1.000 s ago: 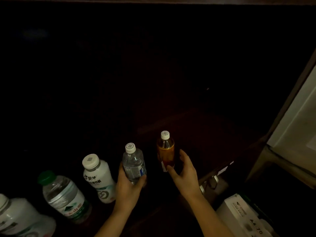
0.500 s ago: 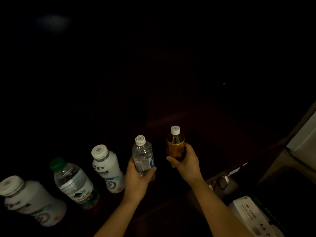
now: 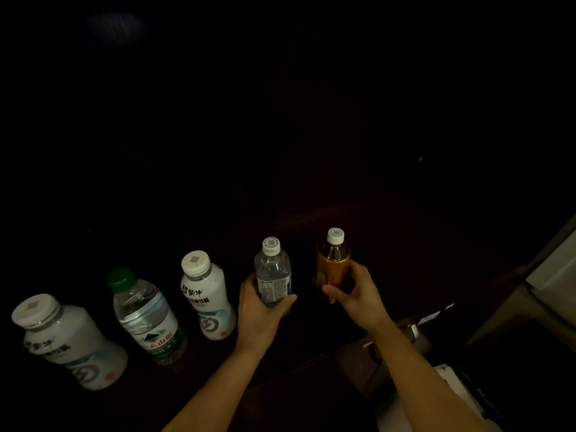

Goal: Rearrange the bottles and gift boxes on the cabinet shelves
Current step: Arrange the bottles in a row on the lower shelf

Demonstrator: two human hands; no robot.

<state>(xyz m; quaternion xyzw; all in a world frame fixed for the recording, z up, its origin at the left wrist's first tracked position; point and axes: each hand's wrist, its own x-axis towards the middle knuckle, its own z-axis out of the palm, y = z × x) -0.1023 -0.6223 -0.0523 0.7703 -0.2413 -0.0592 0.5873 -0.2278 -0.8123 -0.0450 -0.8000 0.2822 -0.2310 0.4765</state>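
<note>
A row of bottles stands along the front of a dark wooden shelf (image 3: pixel 389 244). My left hand (image 3: pixel 258 310) grips a small clear water bottle (image 3: pixel 273 272) with a white cap. Just to its right, my right hand (image 3: pixel 355 294) wraps around an amber tea bottle (image 3: pixel 333 263), also white-capped. Left of my hands stand a white milk-drink bottle (image 3: pixel 207 297), a clear green-capped water bottle (image 3: pixel 146 316) and a second white milk-drink bottle (image 3: pixel 68 341) at the far left. The cabinet's back is too dark to see.
A pale cabinet door or panel (image 3: pixel 554 275) stands at the right edge. Below the shelf on the right lies a white box (image 3: pixel 442 397). A metal fitting (image 3: pixel 414 332) shows at the shelf's front edge.
My right hand has closed around the amber bottle, which it was only reaching for a second ago. The view has shifted, so the row sits further right and a second white bottle shows fully.
</note>
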